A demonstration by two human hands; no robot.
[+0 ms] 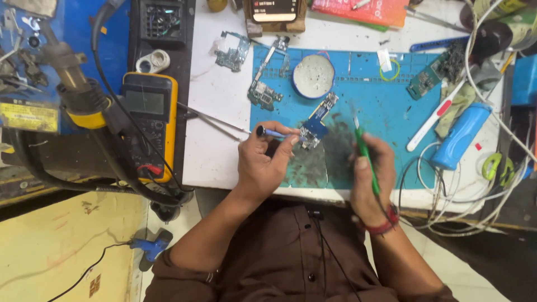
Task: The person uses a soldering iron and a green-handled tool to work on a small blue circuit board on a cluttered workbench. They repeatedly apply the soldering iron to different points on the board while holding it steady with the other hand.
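Left hand (263,162) gripping blue-handled tool (278,133), right hand (369,173) gripping green tool (366,159), both over blue mat (386,112); red packet (361,10) beyond mat

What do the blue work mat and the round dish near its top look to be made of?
The blue mat looks like rubbery silicone: matte, with moulded compartments along its top edge and dark stains. The round dish seems to be metal, going by its pale grey sheen, though plastic cannot be ruled out.

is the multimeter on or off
Cannot tell for sure: the multimeter's screen looks blank and grey, which suggests off, but its dial position is too small to read.
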